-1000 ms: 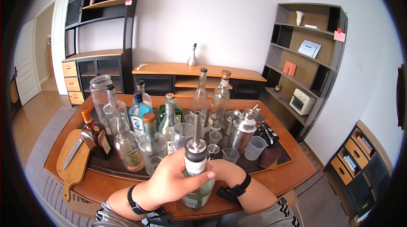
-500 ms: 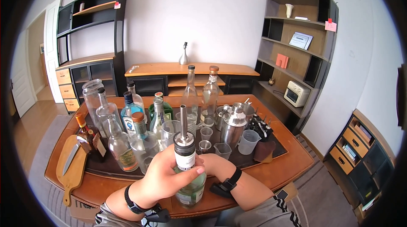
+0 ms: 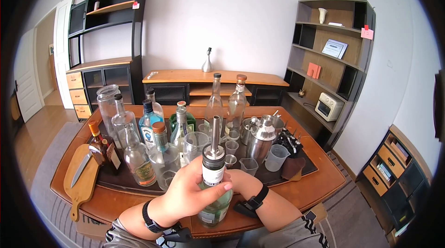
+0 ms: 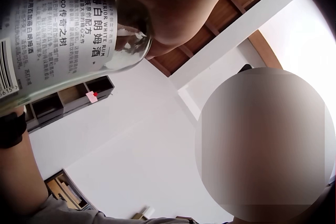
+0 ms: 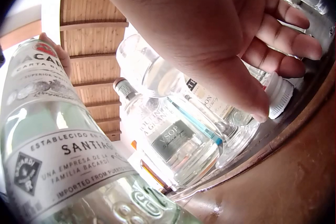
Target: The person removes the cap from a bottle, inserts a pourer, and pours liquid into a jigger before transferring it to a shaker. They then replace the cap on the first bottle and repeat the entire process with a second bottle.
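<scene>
A clear, faintly green bottle (image 3: 214,211) with a white label and a metal pour spout (image 3: 215,132) stands upright at the table's near edge. My left hand (image 3: 183,197) grips it around the neck, thumb across the front. Just behind the bottle is my right hand (image 3: 237,181), largely hidden in the head view. In the right wrist view, that right hand (image 5: 220,29) has loosely bent, spread fingers and holds nothing; the bottle (image 5: 79,171) is beside it. The left wrist view shows the bottle's back label (image 4: 63,35) close up, near the left hand (image 4: 168,3).
Several bottles, such as a blue one (image 3: 149,120), and a glass (image 3: 195,145) stand left and behind. A metal shaker (image 3: 262,139), small cups and a plastic jug (image 3: 276,157) are to the right. A knife (image 3: 81,169) lies on a wooden board (image 3: 83,190) at the left.
The head view has swung slightly, first right, then partly back left. Both hands and the bottle keep nearly the same arrangement.
</scene>
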The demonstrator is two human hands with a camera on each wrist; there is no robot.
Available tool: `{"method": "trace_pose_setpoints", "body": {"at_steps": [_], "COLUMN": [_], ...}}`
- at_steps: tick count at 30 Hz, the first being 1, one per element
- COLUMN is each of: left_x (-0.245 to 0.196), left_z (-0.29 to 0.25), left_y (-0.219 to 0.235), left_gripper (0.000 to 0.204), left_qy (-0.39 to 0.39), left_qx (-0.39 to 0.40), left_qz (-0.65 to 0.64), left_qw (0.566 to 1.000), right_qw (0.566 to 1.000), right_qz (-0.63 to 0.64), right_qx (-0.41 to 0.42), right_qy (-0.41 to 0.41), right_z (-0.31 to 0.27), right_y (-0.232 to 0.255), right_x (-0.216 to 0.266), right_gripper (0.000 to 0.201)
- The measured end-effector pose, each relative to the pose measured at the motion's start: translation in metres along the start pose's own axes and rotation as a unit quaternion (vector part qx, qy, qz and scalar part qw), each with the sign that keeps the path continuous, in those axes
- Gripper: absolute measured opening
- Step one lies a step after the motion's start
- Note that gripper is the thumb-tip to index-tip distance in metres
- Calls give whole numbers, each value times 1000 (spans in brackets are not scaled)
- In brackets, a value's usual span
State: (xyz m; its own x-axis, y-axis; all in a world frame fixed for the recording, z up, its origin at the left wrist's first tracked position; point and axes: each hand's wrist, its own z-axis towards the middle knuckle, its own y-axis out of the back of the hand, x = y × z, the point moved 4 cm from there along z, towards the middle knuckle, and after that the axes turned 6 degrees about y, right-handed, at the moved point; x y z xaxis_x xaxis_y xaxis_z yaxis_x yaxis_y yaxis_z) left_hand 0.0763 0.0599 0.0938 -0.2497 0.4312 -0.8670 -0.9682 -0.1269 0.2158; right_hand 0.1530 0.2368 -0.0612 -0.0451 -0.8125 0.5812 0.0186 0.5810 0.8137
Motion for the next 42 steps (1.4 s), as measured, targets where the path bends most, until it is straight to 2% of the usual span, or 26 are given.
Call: {"method": "trace_pose_setpoints", "body": {"at_steps": [3, 7, 11, 16, 17, 20, 22, 24, 25, 26, 28, 29, 31, 32, 34, 35, 36, 37, 38, 42], "left_x": [6, 8, 6, 7, 12, 12, 11, 2, 0, 2, 6, 6, -2, -4, 3, -4, -8, 0, 2, -16], "left_z": [-2, -3, -3, -3, -3, -3, -4, -3, -3, -2, -2, -2, -3, -3, -2, -5, -6, -4, -4, -6], "left_y": [-2, -2, -1, 1, -1, 0, 0, -3, -2, -1, -1, -1, -1, 0, -2, -5, -8, -10, -11, -21], "left_gripper": [29, 29, 27, 28, 30, 32, 34, 33, 33, 33, 34, 35, 35, 36, 45, 49, 53, 61, 61, 55], "left_qy": [-29, -46, -60, -56, -37, -43, -58, -45, -39, -34, -23, -18, -21, -22, -72, -87, -101, -118, -125, -155], "left_qx": [-17, -9, -11, -16, -23, -18, -17, 9, 10, 10, 13, 15, 16, 15, 9, 9, 10, 20, 19, 4], "left_qz": [-41, -70, -31, 12, -15, -11, 23, -29, -17, -11, -1, -3, 21, 34, 91, 105, 120, 126, 134, 160], "left_qw": [999, 996, 998, 998, 999, 999, 998, 999, 999, 999, 1000, 1000, 999, 999, 993, 991, 988, 985, 983, 975], "right_qw": [999, 999, 1000, 999, 999, 996, 991, 971, 973, 960, 934, 912, 842, 850, 891, 883, 868, 863, 856, 842], "right_qz": [28, 18, -1, -25, -33, -76, -110, -108, -171, -181, -63, -8, 102, 116, -62, -16, -11, -47, -83, -66], "right_qx": [10, 30, 19, 18, 18, 11, 2, -4, -149, -213, -351, -399, -478, -462, -421, -441, -478, -482, -486, -509], "right_qy": [-17, -1, -19, -30, -32, -44, -78, -213, -47, -13, 23, 93, 229, 222, 159, 161, 134, 146, 157, 165], "right_z": [-1, 2, -2, -14, -17, -35, -46, -59, -72, -83, -97, -100, -99, -90, -73, -64, -61, -62, -64, -77], "right_y": [6, -1, 2, 8, 11, 36, 67, 97, 105, 119, 136, 134, 121, 116, 112, 106, 101, 103, 106, 108], "right_x": [14, 1, 10, 33, 41, 80, 122, 164, 163, 177, 204, 207, 209, 217, 241, 234, 237, 237, 238, 236], "right_gripper": [59, 63, 59, 49, 47, 42, 38, 36, 36, 38, 41, 42, 46, 48, 54, 47, 43, 41, 39, 34]}}
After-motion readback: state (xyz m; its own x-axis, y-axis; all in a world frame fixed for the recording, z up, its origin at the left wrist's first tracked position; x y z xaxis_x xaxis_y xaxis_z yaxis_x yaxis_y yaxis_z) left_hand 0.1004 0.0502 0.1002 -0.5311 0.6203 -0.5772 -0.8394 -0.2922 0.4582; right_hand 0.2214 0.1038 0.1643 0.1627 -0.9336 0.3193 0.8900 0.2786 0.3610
